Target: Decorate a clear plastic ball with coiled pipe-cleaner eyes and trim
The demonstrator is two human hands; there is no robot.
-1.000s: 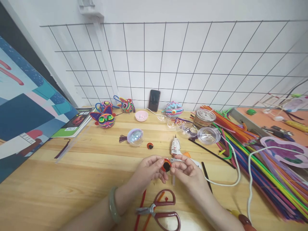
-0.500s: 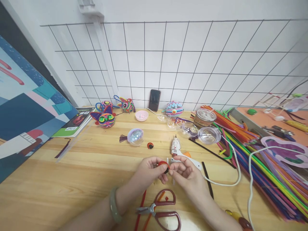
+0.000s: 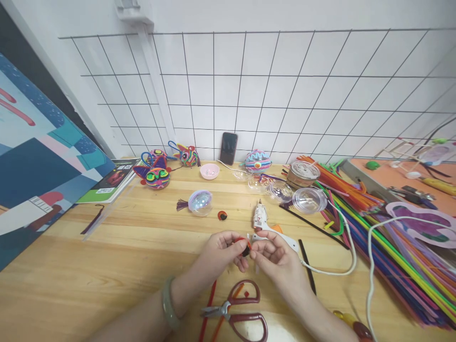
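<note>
Between my hands is a small coil of red and black pipe cleaner [image 3: 245,251]. My left hand [image 3: 225,249] pinches it between thumb and fingers. The thumb and forefinger of my right hand [image 3: 272,251] close on its right edge, with the other fingers curled. A similar orange and black coil [image 3: 222,215] lies flat on the table beyond my hands. Just behind my right hand rests a white glue gun [image 3: 260,216], nozzle pointing away. Scissors with dark red handles [image 3: 228,309] lie in front of my hands, over red and orange pipe cleaner strips [image 3: 207,311].
Bundles of coloured pipe cleaners [image 3: 384,251] fill the right side, crossed by a white cable [image 3: 370,266]. Clear plastic half-shells [image 3: 309,200] and a tin [image 3: 302,175] stand behind. A clear ball with a purple tassel [image 3: 200,203], a pink bowl [image 3: 209,171] and a phone [image 3: 228,148] are farther back.
The coil has turned slightly in my fingers, showing less red on top. Both hands stay in almost the same place.
</note>
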